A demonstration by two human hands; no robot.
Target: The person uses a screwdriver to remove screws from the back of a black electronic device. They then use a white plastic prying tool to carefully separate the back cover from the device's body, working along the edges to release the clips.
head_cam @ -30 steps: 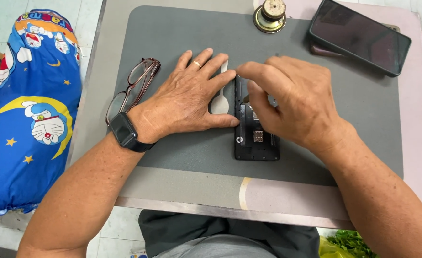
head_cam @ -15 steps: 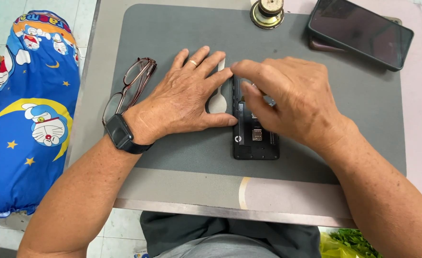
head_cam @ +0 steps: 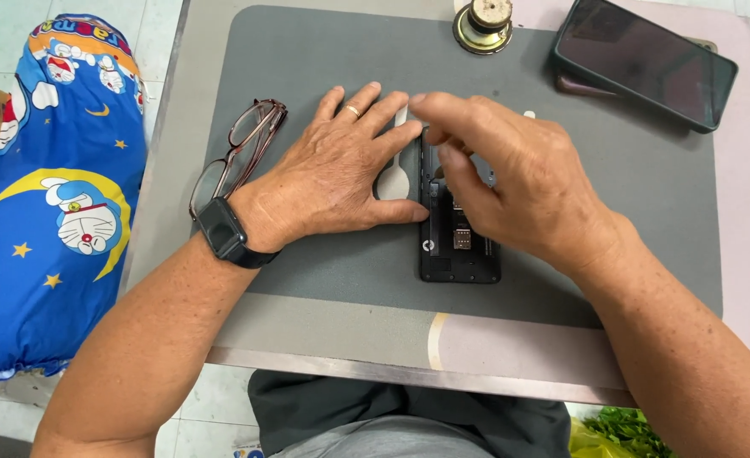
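The opened phone (head_cam: 460, 246) lies back-up at mid-worktop (head_cam: 324, 339) on the grey mat (head_cam: 324, 51). The left hand (head_cam: 341, 178) presses flat beside it, holding nothing. The right hand (head_cam: 511, 178) covers its upper half; its grip cannot be told. A slip could scratch exposed parts. The white pry tool (head_cam: 392, 178) is partly hidden.

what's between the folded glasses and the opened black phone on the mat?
Head view: the left hand lies flat on the grey mat between the folded glasses and the opened black phone, its fingers beside a white spoon-shaped plastic tool.
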